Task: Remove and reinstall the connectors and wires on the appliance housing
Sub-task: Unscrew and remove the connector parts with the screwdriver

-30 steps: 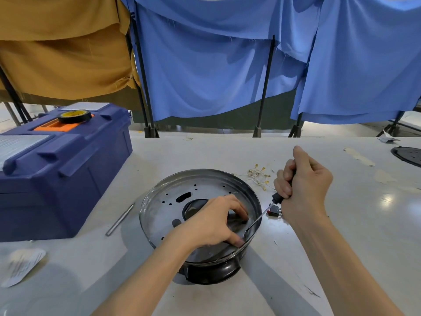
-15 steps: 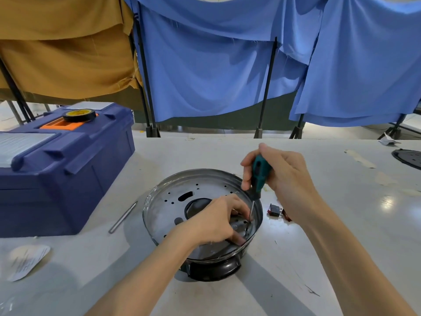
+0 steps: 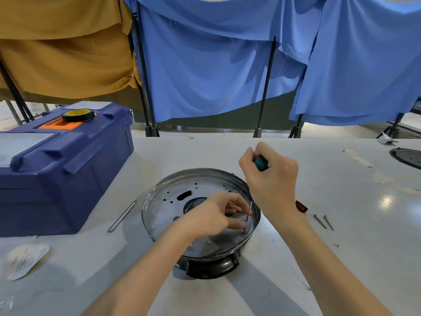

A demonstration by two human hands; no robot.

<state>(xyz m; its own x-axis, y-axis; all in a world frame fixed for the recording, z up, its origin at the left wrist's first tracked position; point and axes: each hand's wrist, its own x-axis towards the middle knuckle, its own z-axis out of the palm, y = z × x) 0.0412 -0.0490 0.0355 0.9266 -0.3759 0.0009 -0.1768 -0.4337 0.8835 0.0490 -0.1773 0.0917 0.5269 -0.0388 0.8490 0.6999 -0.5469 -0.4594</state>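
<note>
Hands [image 3: 213, 216] [image 3: 272, 179], screwdriver [image 3: 260, 163] at housing [image 3: 173, 185]; toolbox [image 3: 68, 174] left, screws [image 3: 319, 221] right.

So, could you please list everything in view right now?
appliance housing: 1, silver with black base, table centre
screwdriver: 1, teal handle, tip down inside housing
toolbox: 1, blue, table left
tape roll: 1, black and yellow, on toolbox
metal strip: 1, grey, left of housing
red part: 1, beside right wrist
screws: 2, grey, right of housing
paper slip: 1, white, near left
cloths: several, blue and ochre, hung behind
left hand: 1, inside housing, by the tip
right hand: 1, grips screwdriver
</note>
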